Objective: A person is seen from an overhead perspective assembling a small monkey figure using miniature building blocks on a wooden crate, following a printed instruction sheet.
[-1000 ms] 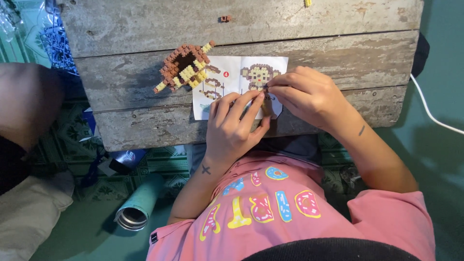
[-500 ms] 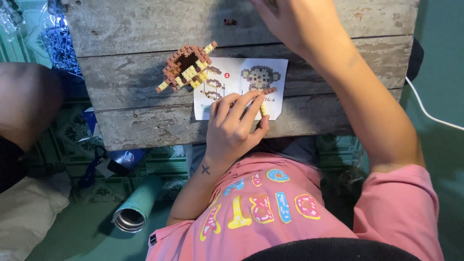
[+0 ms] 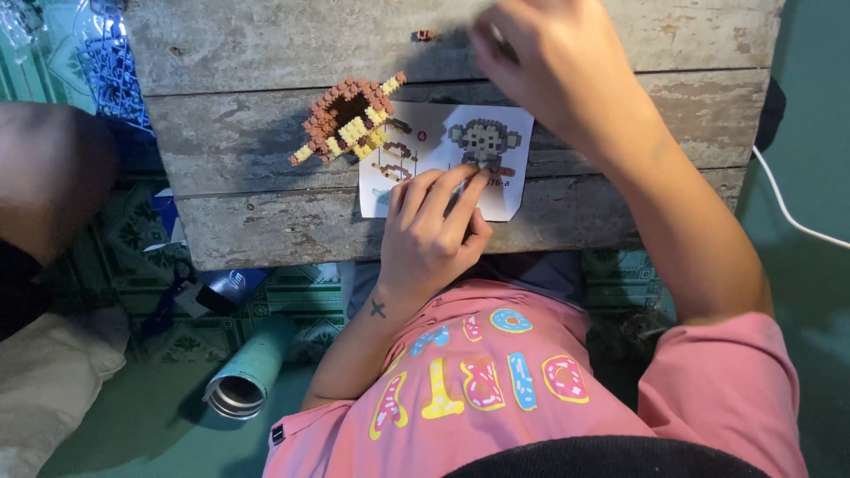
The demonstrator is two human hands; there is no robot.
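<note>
My left hand (image 3: 432,232) lies on a white instruction sheet (image 3: 509,142) that shows a pixel monkey, at the near edge of a worn wooden table (image 3: 266,221). Its fingers are pressed together, and a small pale block piece (image 3: 464,188) seems pinched at the tips. Left of the sheet stands a brown and yellow block model (image 3: 347,119) with an open top. My right hand (image 3: 549,66) reaches over the far plank, blurred, fingers curled, close to a tiny red-brown piece (image 3: 423,35). Whether it holds anything is hidden.
A teal cylinder flask (image 3: 246,379) lies on the floor under the table's near edge. Another person's limb (image 3: 49,177) is at the left. A white cable (image 3: 797,221) runs along the green floor on the right. Blue items and a patterned mat sit below the table.
My right hand left the sheet and moved up to the table's far side. My left hand stayed on the sheet and shifted slightly.
</note>
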